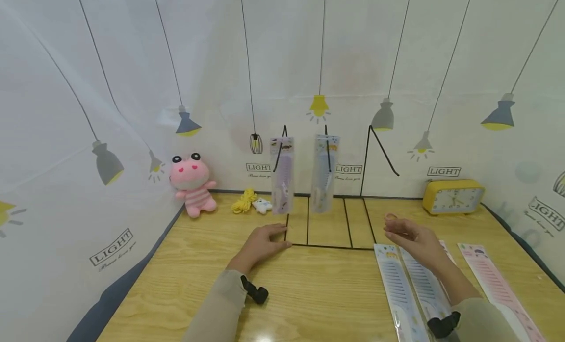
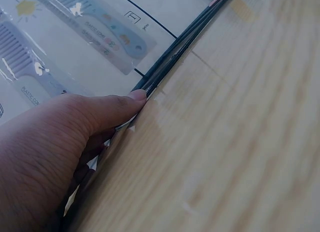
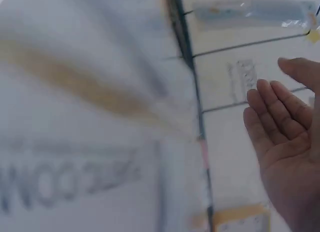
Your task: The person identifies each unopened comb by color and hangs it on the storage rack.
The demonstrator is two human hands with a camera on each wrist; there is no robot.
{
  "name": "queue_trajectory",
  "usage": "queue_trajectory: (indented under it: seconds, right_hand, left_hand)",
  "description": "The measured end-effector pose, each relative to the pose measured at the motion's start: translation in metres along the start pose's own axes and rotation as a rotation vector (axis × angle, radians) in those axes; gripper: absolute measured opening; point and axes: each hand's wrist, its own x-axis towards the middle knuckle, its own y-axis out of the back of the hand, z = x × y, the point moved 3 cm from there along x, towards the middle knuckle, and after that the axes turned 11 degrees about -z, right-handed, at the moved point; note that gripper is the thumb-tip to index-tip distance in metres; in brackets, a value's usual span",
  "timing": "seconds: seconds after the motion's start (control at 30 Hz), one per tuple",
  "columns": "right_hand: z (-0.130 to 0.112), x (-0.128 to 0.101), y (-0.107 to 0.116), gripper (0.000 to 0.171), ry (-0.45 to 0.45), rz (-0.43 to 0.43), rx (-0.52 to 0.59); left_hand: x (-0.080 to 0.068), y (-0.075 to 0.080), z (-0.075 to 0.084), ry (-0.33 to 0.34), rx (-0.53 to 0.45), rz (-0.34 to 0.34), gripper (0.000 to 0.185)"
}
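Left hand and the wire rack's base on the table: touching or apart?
Touching. The left wrist view shows the left hand with its fingertips pressed against the rack base.

From my station the right wrist view is badly blurred; I cannot read the print beside the right hand (image 3: 282,137). The packed combs (image 1: 408,293) at the worktop's near right corner are cut by the picture's lower edge. The clock (image 1: 452,197) face is too small to read.
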Motion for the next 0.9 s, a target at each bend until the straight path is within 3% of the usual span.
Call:
queue_trajectory:
  seconds: [0.13, 0.3, 0.5, 0.9]
  right_hand:
    - [0.034, -0.012, -0.005, 0.037, -0.017, -0.009, -0.053]
    - [0.055, -0.018, -0.008, 0.051, -0.053, -0.049, -0.104]
    - [0.059, -0.014, -0.013, 0.065, -0.011, -0.112, -0.224]
    - [0.055, -0.014, -0.013, 0.052, 0.051, -0.107, -0.324]
  left_hand:
    - [0.0, -0.002, -0.001, 0.01, 0.006, -0.006, 0.062]
    - [0.0, -0.002, 0.0, 0.005, 0.003, -0.003, 0.063]
    - [0.0, 0.0, -0.002, 0.004, 0.001, 0.012, 0.063]
    - [0.001, -0.001, -0.004, 0.006, -0.012, 0.011, 0.064]
